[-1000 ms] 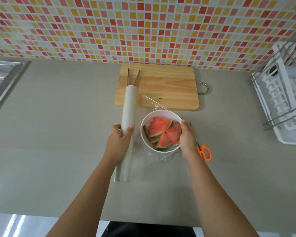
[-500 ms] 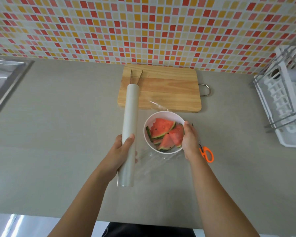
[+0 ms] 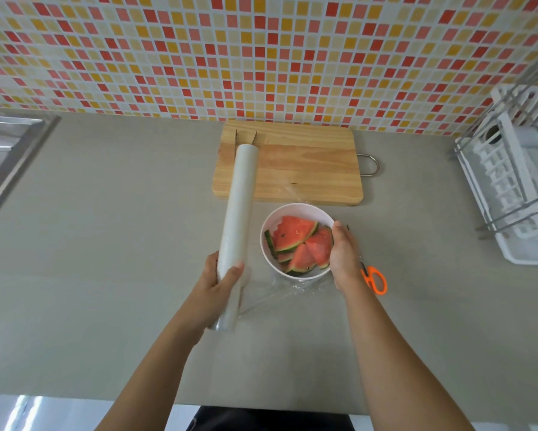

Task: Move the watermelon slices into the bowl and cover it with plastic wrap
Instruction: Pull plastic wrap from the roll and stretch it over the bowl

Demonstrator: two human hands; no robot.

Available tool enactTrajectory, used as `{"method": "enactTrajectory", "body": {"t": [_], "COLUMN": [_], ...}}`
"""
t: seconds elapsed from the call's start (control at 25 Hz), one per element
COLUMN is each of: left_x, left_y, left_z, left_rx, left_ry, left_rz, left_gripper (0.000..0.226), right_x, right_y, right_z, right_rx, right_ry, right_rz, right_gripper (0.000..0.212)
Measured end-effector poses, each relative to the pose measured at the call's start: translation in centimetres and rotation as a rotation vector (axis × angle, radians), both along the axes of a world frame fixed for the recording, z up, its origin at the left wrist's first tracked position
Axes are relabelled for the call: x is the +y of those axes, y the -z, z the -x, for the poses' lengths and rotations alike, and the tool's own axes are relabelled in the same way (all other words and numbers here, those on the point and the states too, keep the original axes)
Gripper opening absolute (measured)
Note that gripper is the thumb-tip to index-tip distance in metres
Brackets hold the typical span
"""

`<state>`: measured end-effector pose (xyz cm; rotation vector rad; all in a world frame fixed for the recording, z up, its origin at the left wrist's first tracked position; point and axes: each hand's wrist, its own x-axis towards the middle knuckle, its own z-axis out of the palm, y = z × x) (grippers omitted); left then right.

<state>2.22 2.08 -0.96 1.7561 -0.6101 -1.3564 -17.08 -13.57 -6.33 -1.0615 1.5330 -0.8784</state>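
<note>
A roll of plastic wrap (image 3: 237,219) is being gripped near its lower end by the left hand (image 3: 218,278), fingers closed around it. The white bowl (image 3: 295,210) holding the watermelon slices (image 3: 298,241) is being clasped at its right rim by the right hand (image 3: 344,256), on the counter (image 3: 112,244) just before the cutting board (image 3: 305,169).

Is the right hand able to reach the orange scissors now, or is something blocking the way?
Probably yes. The scissors lie on the counter just beside the right hand, with nothing between them. But that hand rests on the bowl rim, so it must let go first.
</note>
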Motion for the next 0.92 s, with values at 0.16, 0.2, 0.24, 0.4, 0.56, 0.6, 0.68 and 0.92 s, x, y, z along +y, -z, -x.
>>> {"method": "enactTrajectory", "body": {"t": [0.16,0.2,0.24,0.4,0.56,0.6,0.68,0.92], "left_x": [0.0,-0.2,-0.4,-1.5,-2.1,-2.0,-1.6,-0.2], "left_y": [-0.1,-0.1,0.0,-0.2,-0.4,-0.5,-0.4,1.0], "left_z": [0.4,0.5,0.6,0.8,0.7,0.7,0.8,0.7], "left_rx": [0.002,-0.025,-0.038,-0.064,-0.030,0.022,0.064,-0.062], "left_ry": [-0.091,-0.102,-0.117,-0.122,-0.136,-0.174,-0.206,-0.152], "left_rz": [-0.072,-0.062,-0.038,-0.001,0.002,0.027,0.066,0.047], "left_gripper": [0.057,0.053,0.047,0.024,0.027,0.026,0.025,0.042], "right_x": [-1.0,-1.4,-1.9,-3.9,-4.7,-4.7,-4.6,-4.6], "right_y": [0.0,-0.2,-0.4,-1.0,-0.9,-0.9,-0.8,-1.2], "right_z": [0.0,-0.1,-0.3,-1.2,-1.5,-1.5,-1.5,-1.3], "right_rx": [-0.026,-0.041,-0.052,-0.065,-0.063,-0.063,-0.059,-0.058], "right_ry": [-0.021,-0.025,-0.019,-0.022,-0.033,-0.031,-0.036,-0.050], "right_rz": [-0.016,-0.003,0.015,0.055,0.077,0.078,0.081,0.089], "right_gripper": [0.031,0.032,0.034,0.032,0.029,0.030,0.032,0.028]}}
